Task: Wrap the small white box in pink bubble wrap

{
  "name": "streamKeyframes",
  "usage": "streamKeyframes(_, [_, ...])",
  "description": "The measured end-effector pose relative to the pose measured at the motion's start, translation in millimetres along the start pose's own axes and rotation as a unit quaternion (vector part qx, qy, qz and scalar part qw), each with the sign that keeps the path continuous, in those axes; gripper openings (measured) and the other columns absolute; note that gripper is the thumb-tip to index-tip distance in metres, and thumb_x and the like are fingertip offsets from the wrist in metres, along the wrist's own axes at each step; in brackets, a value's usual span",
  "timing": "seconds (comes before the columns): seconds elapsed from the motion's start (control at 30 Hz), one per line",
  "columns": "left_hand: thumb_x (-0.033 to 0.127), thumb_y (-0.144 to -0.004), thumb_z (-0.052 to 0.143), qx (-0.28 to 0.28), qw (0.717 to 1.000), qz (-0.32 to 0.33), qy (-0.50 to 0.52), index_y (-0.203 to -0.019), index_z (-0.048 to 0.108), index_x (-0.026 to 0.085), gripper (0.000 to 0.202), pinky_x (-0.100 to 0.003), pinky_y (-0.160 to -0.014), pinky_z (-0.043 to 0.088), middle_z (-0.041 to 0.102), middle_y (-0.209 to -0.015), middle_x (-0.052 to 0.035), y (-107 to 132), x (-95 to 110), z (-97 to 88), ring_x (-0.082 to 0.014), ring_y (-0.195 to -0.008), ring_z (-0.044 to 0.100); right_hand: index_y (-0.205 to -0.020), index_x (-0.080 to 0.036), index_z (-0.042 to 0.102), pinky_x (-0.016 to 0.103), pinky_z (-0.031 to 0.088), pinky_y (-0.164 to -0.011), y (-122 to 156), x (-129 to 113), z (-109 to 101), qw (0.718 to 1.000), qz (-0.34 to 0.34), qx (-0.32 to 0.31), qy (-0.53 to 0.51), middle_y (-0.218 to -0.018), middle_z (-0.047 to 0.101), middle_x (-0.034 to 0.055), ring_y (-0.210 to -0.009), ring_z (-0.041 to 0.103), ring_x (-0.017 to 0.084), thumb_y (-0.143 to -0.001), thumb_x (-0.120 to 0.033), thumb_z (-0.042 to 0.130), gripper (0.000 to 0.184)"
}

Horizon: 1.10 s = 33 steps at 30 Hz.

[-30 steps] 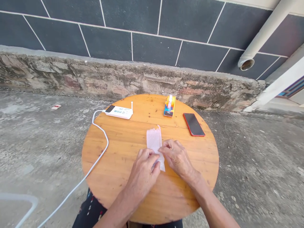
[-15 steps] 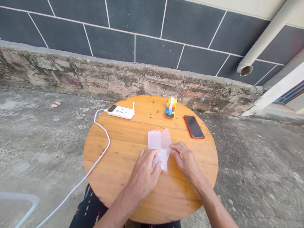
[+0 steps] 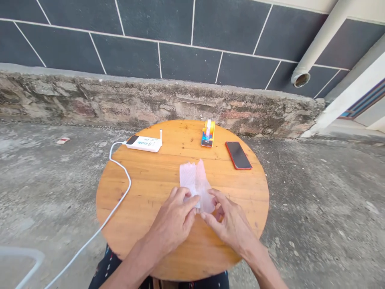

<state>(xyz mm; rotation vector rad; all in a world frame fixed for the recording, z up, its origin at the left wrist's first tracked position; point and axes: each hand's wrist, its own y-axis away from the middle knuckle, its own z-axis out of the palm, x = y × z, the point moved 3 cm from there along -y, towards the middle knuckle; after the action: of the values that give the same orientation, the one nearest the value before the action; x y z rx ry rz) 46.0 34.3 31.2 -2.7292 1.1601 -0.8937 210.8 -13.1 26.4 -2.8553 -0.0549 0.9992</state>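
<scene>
A thin, crinkled, pinkish-white tissue [image 3: 189,176] lies on the round wooden table, creased down its middle, with its right part lifted into a slanting flap. My left hand [image 3: 177,212] is closed on its lower left part, thumb and forefinger at the bottom edge. At the lower right, my right hand [image 3: 227,218] has its fingers curled at the tissue's edge, thumb near the bottom corner and forefinger higher on the side. The fingertips partly hide the tissue's lower edge.
On the table [image 3: 126,216] lie a white power strip [image 3: 146,143] with a cord [image 3: 130,180] trailing off left, a yellow-and-blue tape dispenser [image 3: 208,134] and a red-edged phone [image 3: 238,155]. Behind stands a low stone ledge [image 3: 135,100] below a tiled wall.
My right hand has moved down and spread along the tissue's lower right edge. The tissue's right part now slants outward, away from the left part. The view has shifted slightly to the right.
</scene>
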Motion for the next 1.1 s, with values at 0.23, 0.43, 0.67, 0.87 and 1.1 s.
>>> streamKeyframes(0.23, [0.008, -0.083, 0.044, -0.034, 0.997, 0.024, -0.065, -0.094, 0.062, 0.021, 0.025, -0.036, -0.078, 0.046, 0.051, -0.098, -0.0061, -7, 3, -4.5, -0.0224, -0.091, 0.048, -0.068, -0.02, 0.05, 0.025, 0.027, -0.052, -14, 1, 6, 0.989, 0.03, 0.027, 0.14, -0.063, 0.06, 0.0003, -0.056, 0.055, 0.015, -0.089, -0.029, 0.05, 0.023])
streamKeyframes(0.43, [0.009, -0.083, 0.045, -0.019, 0.997, 0.021, -0.068, -0.092, 0.061, 0.022, 0.022, -0.035, -0.077, 0.045, 0.052, -0.099, -0.0055, -7, 1, -1.9, -0.0223, -0.092, 0.05, -0.07, -0.02, 0.055, 0.026, 0.023, -0.051, -22, -1, 18, 0.978, 0.071, 0.038, 0.193, -0.067, 0.067, 0.0043, -0.059, 0.061, 0.018, -0.087, -0.027, 0.053, 0.019])
streamKeyframes(0.67, [0.01, -0.085, 0.044, -0.032, 0.997, 0.021, -0.072, -0.089, 0.062, 0.021, 0.021, -0.035, -0.076, 0.045, 0.051, -0.099, -0.0066, -8, 3, -3.0, -0.0226, -0.091, 0.05, -0.072, -0.02, 0.057, 0.026, 0.021, -0.049, -24, -2, 29, 0.967, 0.105, 0.046, 0.228, -0.07, 0.067, 0.0048, -0.058, 0.063, 0.019, -0.085, -0.027, 0.056, 0.015])
streamKeyframes(0.87, [0.01, -0.085, 0.045, -0.014, 0.997, 0.03, -0.072, -0.089, 0.062, 0.021, 0.021, -0.034, -0.075, 0.045, 0.052, -0.096, -0.0056, -7, 2, -2.0, -0.0216, -0.089, 0.049, -0.072, -0.021, 0.053, 0.024, 0.025, -0.049, -19, 0, 31, 0.974, 0.113, 0.094, 0.17, -0.067, 0.063, 0.0014, -0.056, 0.059, 0.016, -0.084, -0.026, 0.056, 0.013])
streamKeyframes(1.1, [0.009, -0.084, 0.045, -0.021, 0.997, 0.021, -0.07, -0.086, 0.062, 0.021, 0.021, -0.035, -0.074, 0.044, 0.052, -0.094, -0.0051, -8, 2, -0.6, -0.0221, -0.089, 0.049, -0.084, -0.02, 0.059, 0.023, 0.038, -0.051, -7, -2, 27, 0.991, 0.067, 0.105, -0.054, -0.067, 0.063, -0.0006, -0.054, 0.057, 0.014, -0.088, -0.028, 0.049, 0.014])
